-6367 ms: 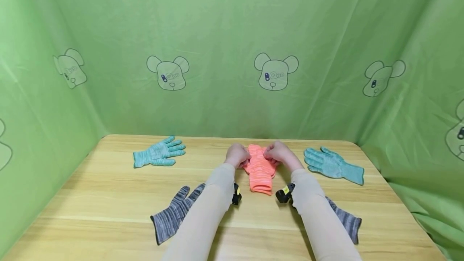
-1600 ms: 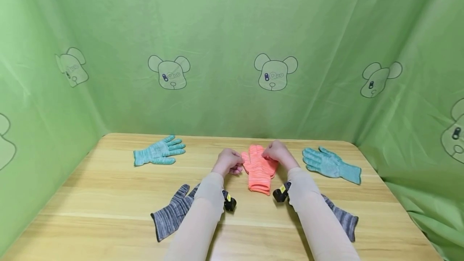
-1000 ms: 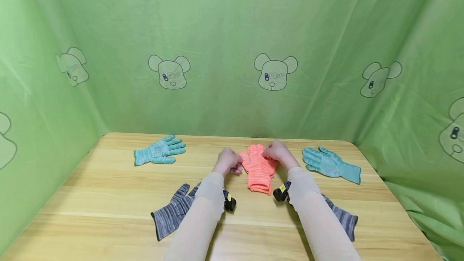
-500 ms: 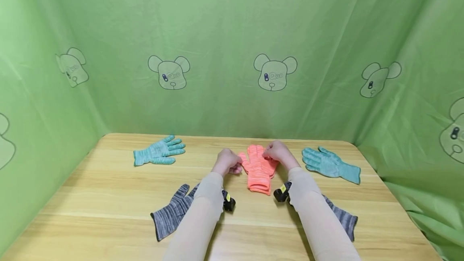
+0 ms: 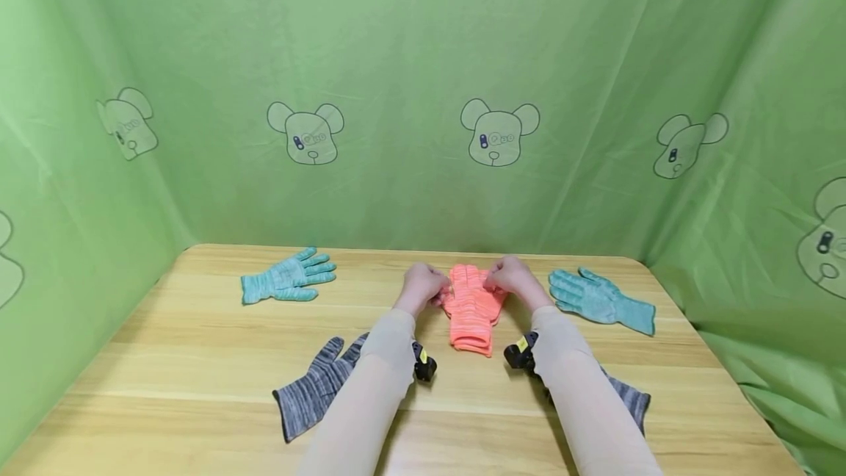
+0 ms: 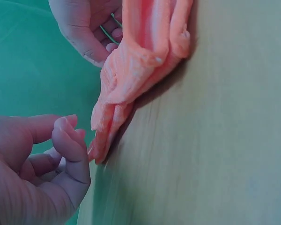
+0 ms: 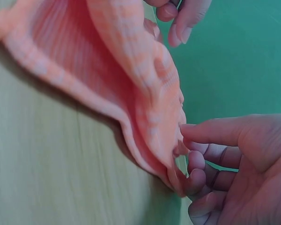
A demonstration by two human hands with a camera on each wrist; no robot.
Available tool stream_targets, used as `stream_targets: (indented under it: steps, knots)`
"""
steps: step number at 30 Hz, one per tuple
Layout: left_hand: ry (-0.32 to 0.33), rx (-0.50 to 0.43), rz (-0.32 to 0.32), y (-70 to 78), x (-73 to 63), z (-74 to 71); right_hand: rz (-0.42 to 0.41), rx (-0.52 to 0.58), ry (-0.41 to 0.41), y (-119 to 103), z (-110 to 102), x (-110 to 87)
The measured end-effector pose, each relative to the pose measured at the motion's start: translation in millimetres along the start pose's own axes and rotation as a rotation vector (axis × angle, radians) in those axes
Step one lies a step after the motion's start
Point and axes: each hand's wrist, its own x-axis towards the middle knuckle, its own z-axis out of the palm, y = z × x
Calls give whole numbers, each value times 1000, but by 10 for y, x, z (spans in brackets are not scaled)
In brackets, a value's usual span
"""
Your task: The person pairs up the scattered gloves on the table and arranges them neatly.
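Orange knit gloves [image 5: 471,311] lie layered on the table between my hands, finger ends away from me and cuffs toward me. My left hand [image 5: 421,286] is at their left edge, fingers curled; in the left wrist view thumb and index tips meet beside the orange fabric [image 6: 126,79], and I cannot tell whether the hidden fingers grip it. My right hand [image 5: 517,279] pinches the right edge near the glove fingers. Seen from the right wrist, its thumb lies against the upper layer [image 7: 161,112] and its fingertips reach the lower edge.
Teal gloves lie singly at back left [image 5: 288,278] and back right [image 5: 601,301]. A grey striped glove [image 5: 311,391] is partly under my left forearm, another [image 5: 631,399] under my right. A green cloth [image 5: 403,189] rises behind the wooden table [image 5: 198,358].
My left hand has moved slightly right and away from me, up against the orange gloves; the glove thumb sticking out toward it no longer shows. The right hand stays at the right edge.
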Motion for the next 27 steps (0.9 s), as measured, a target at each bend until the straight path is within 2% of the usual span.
stream_targets:
  steps: [5, 9, 13, 19, 24, 27]
  knots:
    - [-10, 27, -25, 24, 61, 71, -3, -5, 8, 62, -65, -17]
    - [-14, 95, -27, 26, 103, 111, 11, 0, -1, 110, -109, -33]
    - [6, 217, -13, 51, 118, 141, 51, 24, -16, 151, -142, -43]
    - [63, 474, 12, 94, 98, 188, 79, 12, -27, 194, -168, -27]
    - [130, 609, -29, 133, 61, 230, 74, -13, -27, 214, -173, -16]
    - [147, 658, -51, 149, 47, 249, 72, -9, -32, 226, -169, -15]
